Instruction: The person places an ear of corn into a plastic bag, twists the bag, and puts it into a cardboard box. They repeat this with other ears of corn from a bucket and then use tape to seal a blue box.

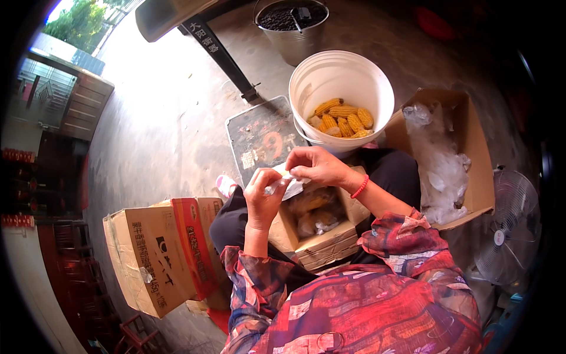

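Observation:
My left hand (263, 194) and my right hand (318, 168) meet above my lap, fingers pinched on a thin whitish plastic bag (295, 187). A bit of yellow shows between the fingers; what it belongs to is unclear. Under the hands, an open cardboard box (324, 255) sits between my legs. Clear plastic bags with something yellowish inside (318, 221) lie in it. Just beyond my knees stands a white bucket (377, 79), with several yellow corn cobs (343, 112) at its bottom.
To the right, clear plastic bags (439, 177) fill an open carton (480, 150), beside a fan (510, 230). A platform scale (250, 133) lies ahead, its dark post (221, 59) rising up. Farther off is a metal bucket (295, 44) of dark pieces. Cardboard boxes (147, 259) stand left.

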`<state>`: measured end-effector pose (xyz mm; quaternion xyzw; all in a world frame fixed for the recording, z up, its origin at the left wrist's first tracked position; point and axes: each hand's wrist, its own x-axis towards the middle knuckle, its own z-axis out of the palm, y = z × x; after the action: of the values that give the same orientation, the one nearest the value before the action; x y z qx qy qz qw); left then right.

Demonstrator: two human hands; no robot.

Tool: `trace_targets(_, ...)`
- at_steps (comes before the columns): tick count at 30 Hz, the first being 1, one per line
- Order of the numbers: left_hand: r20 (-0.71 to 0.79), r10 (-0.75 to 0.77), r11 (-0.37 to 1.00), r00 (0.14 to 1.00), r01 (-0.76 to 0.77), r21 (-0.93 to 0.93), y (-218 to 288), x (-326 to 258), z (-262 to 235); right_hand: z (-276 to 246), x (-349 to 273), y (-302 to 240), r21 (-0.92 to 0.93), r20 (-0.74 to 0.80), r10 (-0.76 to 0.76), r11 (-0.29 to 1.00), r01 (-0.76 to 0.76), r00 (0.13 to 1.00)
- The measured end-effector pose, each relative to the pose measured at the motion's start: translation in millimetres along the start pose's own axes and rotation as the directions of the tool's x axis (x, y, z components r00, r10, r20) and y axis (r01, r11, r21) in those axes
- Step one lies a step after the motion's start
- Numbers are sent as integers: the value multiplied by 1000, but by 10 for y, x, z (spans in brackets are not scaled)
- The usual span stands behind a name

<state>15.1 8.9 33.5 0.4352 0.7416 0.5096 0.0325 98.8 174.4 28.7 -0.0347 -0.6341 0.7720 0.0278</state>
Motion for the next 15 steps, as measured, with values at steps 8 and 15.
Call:
trace_targets(8, 186, -14, 991, 982, 39, -131, -57, -4, -21, 34, -72, -106, -250, -124, -131, 963, 97, 984)
trace_targets(15, 115, -284, 892, 952, 306, -333, -164, -46, 68, 60, -7, -128, -123, -127, 52, 990, -68, 991)
